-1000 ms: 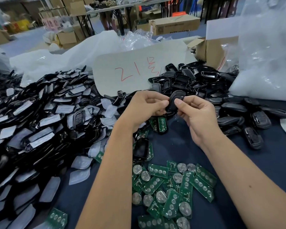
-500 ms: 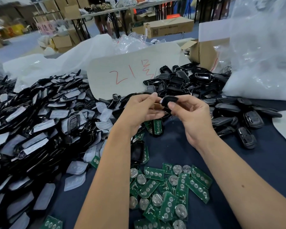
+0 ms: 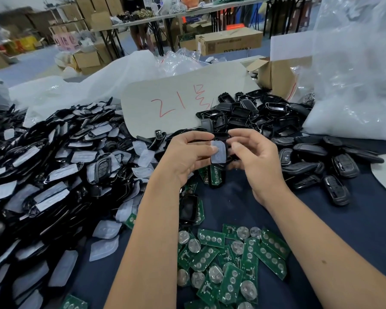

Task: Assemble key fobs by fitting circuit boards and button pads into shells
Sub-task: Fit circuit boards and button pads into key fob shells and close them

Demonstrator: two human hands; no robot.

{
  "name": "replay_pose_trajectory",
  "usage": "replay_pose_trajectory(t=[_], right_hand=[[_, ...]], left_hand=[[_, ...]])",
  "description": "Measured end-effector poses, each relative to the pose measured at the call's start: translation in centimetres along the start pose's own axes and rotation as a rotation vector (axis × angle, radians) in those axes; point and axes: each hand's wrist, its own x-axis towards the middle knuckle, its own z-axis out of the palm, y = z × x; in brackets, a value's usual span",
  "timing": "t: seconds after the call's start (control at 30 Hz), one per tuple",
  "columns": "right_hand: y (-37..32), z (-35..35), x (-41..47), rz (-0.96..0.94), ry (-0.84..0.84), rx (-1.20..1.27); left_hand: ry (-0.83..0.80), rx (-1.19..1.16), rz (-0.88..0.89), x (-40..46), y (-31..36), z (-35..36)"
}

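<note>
Shell (image 3: 221, 139) with its translucent button pad (image 3: 218, 152) sits upright between our hands, long axis vertical; our left hand (image 3: 187, 156) pinches it, thumb on the pad, while our right hand (image 3: 255, 157) hovers beside it, fingers loosely curled, gripping nothing.

Materials and finishes at the worktop

Shells (image 3: 42, 175): glossy black plastic; finished fobs (image 3: 334, 166): matt black. Button pad (image 3: 218, 152): translucent, milky, soft-looking, smooth. Circuit boards (image 3: 230, 259): green, matt, with shiny metal coin cells (image 3: 215, 274). Worktop (image 3: 343, 230) cover: dark blue matt cloth. Sign (image 3: 178, 103): pale matt card. Bag (image 3: 354, 74): clear, crinkled plastic film.
</note>
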Motion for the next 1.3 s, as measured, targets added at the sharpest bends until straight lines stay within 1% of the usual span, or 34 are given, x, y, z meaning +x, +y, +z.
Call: replay_pose_trajectory(t=[0.07, 0.17, 0.27, 0.37, 0.43, 0.57, 0.63, 0.8, 1.07, 1.17, 1.23, 1.3], right_hand=[[0.01, 0.05, 0.03, 0.060, -0.039, -0.001], [0.19, 0.04, 0.12, 0.036, -0.060, -0.066], [0.06, 0.00, 0.19, 0.062, -0.018, -0.004], [-0.14, -0.09, 0.31, 0.109, 0.045, 0.082], [-0.23, -0.19, 0.41, 0.148, 0.067, 0.116], [-0.36, -0.43, 0.53, 0.174, 0.082, 0.171], [-0.30, -0.43, 0.46, 0.139, 0.062, 0.144], [0.21, -0.25, 0.24, 0.039, 0.014, -0.049], [0.37, -0.22, 0.22, -0.059, 0.138, -0.221], [-0.05, -0.27, 0.14, -0.178, 0.172, -0.338], [-0.28, -0.34, 0.15, -0.221, 0.163, -0.339], [-0.40, -0.49, 0.21, -0.206, 0.129, -0.256]], left_hand=[[-0.007, -0.014, 0.012, 0.07, -0.05, 0.21], [-0.027, -0.031, 0.027, 0.19, -0.21, 0.44], [-0.086, -0.006, 0.014, 0.11, -0.23, 0.34], [-0.190, 0.105, -0.016, -0.26, -0.03, 0.02], [-0.232, 0.143, -0.024, -0.47, 0.00, 0.12], [-0.182, 0.152, 0.003, -0.44, -0.01, 0.55], [-0.161, 0.168, 0.003, -0.46, 0.05, 0.53], [-0.098, 0.178, -0.027, -0.56, 0.05, 0.31], [-0.050, 0.152, -0.035, -0.58, 0.06, 0.49], [-0.046, 0.149, -0.028, -0.57, 0.06, 0.39], [-0.044, 0.160, -0.028, -0.52, 0.06, 0.31], [-0.017, 0.159, -0.031, -0.41, 0.01, 0.24]])
